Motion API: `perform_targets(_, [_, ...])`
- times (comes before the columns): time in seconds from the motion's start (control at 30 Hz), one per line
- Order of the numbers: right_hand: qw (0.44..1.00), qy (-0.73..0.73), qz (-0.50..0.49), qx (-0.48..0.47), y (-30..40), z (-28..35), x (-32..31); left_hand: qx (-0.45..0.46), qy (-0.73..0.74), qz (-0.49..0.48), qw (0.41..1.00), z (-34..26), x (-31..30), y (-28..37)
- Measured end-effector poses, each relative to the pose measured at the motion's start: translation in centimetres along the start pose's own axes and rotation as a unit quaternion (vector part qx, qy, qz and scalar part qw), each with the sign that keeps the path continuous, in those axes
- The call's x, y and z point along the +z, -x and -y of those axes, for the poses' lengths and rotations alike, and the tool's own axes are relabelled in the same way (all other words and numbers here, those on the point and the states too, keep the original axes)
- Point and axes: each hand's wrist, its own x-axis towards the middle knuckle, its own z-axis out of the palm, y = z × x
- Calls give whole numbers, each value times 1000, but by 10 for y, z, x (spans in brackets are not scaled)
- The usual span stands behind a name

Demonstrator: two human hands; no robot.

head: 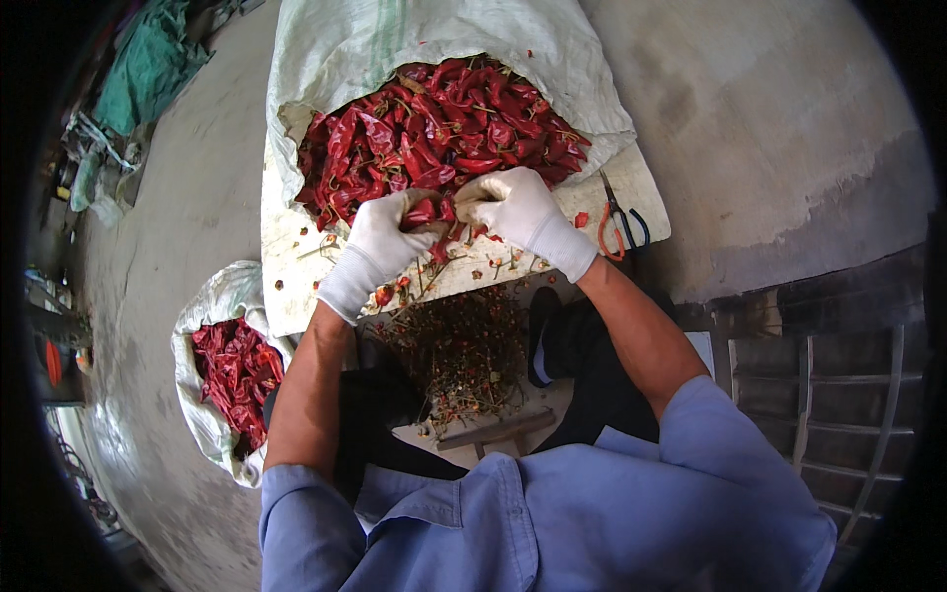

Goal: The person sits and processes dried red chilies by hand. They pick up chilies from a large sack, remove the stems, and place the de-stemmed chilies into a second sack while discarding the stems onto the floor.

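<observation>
Dried red chili peppers (436,126) spill from the mouth of a large white woven sack (518,29) onto a pale board (296,288). At the heap's near edge my left hand (392,233), in a white knit glove, is closed around a red pepper (420,214). My right hand (510,211), gloved the same way, has its thumb and fingers pinched together beside that pepper; whether something is between the fingertips is hidden. Cut stems and small red pieces (436,274) lie on the board below the hands. Scissors (620,222) with one orange and one dark handle lie at the board's right.
A smaller white sack (196,399) with red peppers stands on the floor at lower left. A pile of stems (473,348) lies under the board between the legs, by a wooden stool (496,431). Green sheeting (148,70) lies at upper left; a metal frame (806,399) is at right.
</observation>
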Motion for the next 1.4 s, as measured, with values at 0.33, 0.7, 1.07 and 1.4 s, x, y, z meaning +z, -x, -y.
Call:
perform_targets(0.33, [950, -301, -72, -45, -2, 8, 13, -34, 83, -56, 994, -13, 1, 1])
perform_targets(0.7, [936, -331, -104, -66, -18, 8, 25, -5, 125, -75, 989, -14, -7, -2])
perform_targets(1.07, [855, -516, 50, -29, -24, -8, 19, 177, -37, -73, 981, -2, -18, 1])
perform_targets(1.4, [733, -664, 137, -49, -41, -26, 13, 252, -97, -46, 962, -26, -21, 19])
